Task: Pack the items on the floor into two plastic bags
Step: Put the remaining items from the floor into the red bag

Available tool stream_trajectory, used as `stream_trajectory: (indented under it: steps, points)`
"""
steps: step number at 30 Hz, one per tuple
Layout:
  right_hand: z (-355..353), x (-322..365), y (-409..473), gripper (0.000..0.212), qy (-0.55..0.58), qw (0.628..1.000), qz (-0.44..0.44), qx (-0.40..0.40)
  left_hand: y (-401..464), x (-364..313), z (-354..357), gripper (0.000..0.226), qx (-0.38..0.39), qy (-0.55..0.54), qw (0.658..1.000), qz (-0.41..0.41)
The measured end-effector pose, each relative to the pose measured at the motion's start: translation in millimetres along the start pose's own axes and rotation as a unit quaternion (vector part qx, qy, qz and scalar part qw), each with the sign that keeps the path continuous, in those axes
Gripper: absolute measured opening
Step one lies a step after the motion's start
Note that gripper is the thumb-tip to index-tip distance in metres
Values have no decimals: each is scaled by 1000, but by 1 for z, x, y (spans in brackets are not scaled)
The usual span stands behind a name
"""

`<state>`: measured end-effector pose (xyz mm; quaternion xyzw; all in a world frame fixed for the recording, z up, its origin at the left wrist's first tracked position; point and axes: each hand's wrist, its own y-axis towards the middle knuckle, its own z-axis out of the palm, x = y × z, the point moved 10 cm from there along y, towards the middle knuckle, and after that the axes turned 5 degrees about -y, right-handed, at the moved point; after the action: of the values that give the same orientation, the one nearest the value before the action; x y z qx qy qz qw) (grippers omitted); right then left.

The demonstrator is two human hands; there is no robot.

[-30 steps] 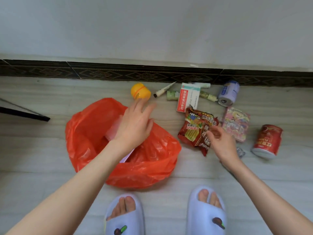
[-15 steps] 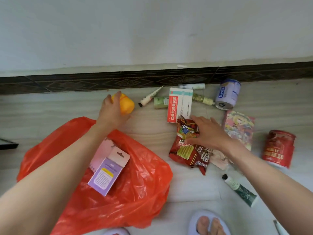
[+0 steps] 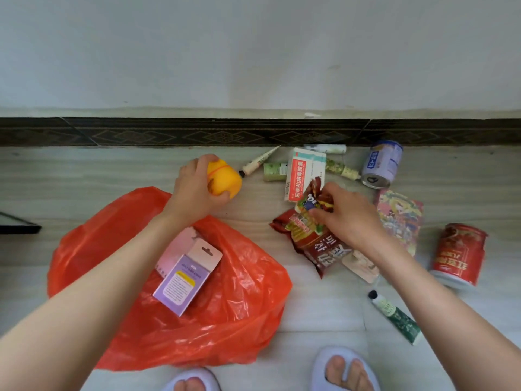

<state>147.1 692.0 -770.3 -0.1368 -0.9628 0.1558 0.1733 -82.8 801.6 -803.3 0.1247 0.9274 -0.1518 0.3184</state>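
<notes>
Both hands reach forward, left (image 3: pixel 197 190) and right (image 3: pixel 348 218), fingers curled in grips

A pale wall (image 3: pixel 253 52) fills the upper part of the view. Along its foot runs a dark skirting band (image 3: pixel 197 132) with a faint diamond pattern, meeting the light, wood-grained floor (image 3: pixel 84 176). At the left edge of the floor, the corner of a flat dark-framed panel (image 3: pixel 17 225) juts into view. At the floor's near edge are two pale lilac slippers (image 3: pixel 342 368), toes showing.
</notes>
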Motion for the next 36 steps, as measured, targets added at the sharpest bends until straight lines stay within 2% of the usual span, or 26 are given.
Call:
stream_trajectory:
  steps: [2, 5, 8, 10, 13, 17, 20, 23, 29, 32, 33, 36]
  points:
    - [-25, 17, -6, 31, 61, 997, -13, -53, -19, -5, -24, 82, -25, 17, 999, 22]
    - [-52, 42, -9, 27, 176, 978, -23, -110, -56, -1, -57, 80, -45, 116, 990, 60]
    - [-43, 79, -8, 24, 307, 948, -35, -79, -92, 17, -72, 73, -38, 217, 973, 71]
    - [-14, 107, -9, 23, 309, 950, -49, -19, -109, 34, -69, 73, -17, 270, 960, 75]
    - [38, 145, -18, 19, 248, 963, -90, 57, -127, 63, -61, 76, 6, 309, 949, 63]
    - [35, 167, -25, 12, 254, 960, -119, 23, -138, 82, -57, 71, 8, 304, 952, 40]
    - [-2, 176, -22, 18, 314, 940, -125, -37, -139, 83, -56, 71, -8, 286, 957, 52]
    - [-11, 183, -16, 15, 372, 920, -121, -14, -140, 86, -60, 82, -28, 275, 959, 59]
    - [106, 190, -50, 29, 215, 946, -139, 200, -149, 106, -56, 80, -14, 251, 968, 24]
    - [148, 186, -73, 10, 86, 945, -196, 249, -158, 109, -44, 77, -6, 249, 968, 17]
    - [154, 181, -74, 9, 61, 944, -196, 259, -161, 109, -41, 76, -8, 246, 969, 15]
    - [161, 172, -68, 26, -10, 945, -201, 257, -167, 110, -38, 78, -15, 244, 969, 21]
